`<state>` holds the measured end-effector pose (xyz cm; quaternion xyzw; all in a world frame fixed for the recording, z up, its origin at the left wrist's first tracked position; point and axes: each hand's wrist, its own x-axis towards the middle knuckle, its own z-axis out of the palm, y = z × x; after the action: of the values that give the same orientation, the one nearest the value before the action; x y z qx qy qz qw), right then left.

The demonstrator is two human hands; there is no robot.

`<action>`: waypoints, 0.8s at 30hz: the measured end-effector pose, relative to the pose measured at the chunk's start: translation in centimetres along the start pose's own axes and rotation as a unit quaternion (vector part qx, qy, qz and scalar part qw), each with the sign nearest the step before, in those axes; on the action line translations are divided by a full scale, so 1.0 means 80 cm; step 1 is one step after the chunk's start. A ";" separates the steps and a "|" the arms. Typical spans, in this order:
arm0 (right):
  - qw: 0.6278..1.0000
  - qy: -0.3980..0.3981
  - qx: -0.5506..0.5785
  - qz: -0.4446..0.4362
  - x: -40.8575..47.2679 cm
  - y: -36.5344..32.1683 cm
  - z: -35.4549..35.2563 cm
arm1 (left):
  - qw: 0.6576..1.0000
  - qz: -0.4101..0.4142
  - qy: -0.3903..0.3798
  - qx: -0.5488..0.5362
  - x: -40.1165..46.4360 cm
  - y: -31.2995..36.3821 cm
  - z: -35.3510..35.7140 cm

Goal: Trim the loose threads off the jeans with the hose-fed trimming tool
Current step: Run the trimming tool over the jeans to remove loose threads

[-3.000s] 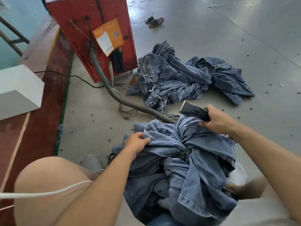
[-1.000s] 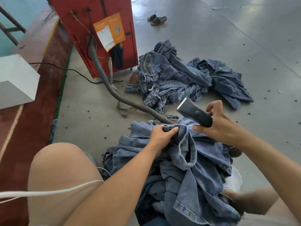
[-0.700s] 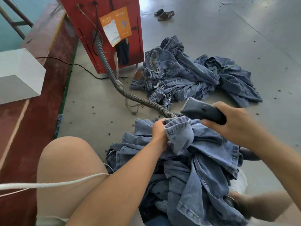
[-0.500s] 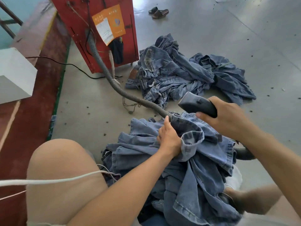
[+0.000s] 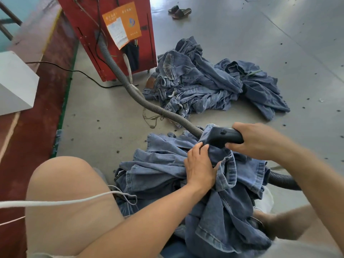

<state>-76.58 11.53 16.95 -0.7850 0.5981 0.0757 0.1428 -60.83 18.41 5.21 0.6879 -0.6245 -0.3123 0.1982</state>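
Note:
A bundle of blue jeans [image 5: 167, 168] lies on my lap between my knees. My left hand [image 5: 200, 166] grips a fold of the denim beside a hemmed edge. My right hand [image 5: 258, 140] holds the dark trimming tool [image 5: 223, 137], whose head is pressed down against the denim just above my left fingers. A grey ribbed hose [image 5: 141, 103] runs from the red machine [image 5: 111, 32] across the floor and under the jeans. It shows again below my right forearm.
A heap of more jeans [image 5: 208, 81] lies on the grey floor ahead. A white box [image 5: 14, 84] sits at the left on a red strip. A black cable [image 5: 74, 71] crosses the floor. Sandals [image 5: 179, 11] lie far back. A white cord [image 5: 55, 202] crosses my left knee.
My right hand has lowered the tool from above the jeans onto the denim. My left hand moved right along the bundle and gathered a fold near the hem.

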 end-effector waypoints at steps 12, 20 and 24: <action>0.985 0.009 0.126 0.114 0.037 0.023 -0.028 | 0.998 0.040 0.000 0.043 -0.008 -0.005 0.008; 0.990 -0.078 -0.006 0.115 0.055 -0.002 0.016 | 0.996 0.059 -0.011 0.062 -0.010 -0.014 0.013; 0.984 0.029 0.117 0.134 0.060 0.022 -0.003 | 0.998 0.053 -0.015 0.038 -0.005 -0.018 0.011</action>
<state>-76.97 6.64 15.55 -0.6775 0.7065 0.0012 0.2045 -60.34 19.15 3.68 0.6559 -0.6746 -0.2874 0.1790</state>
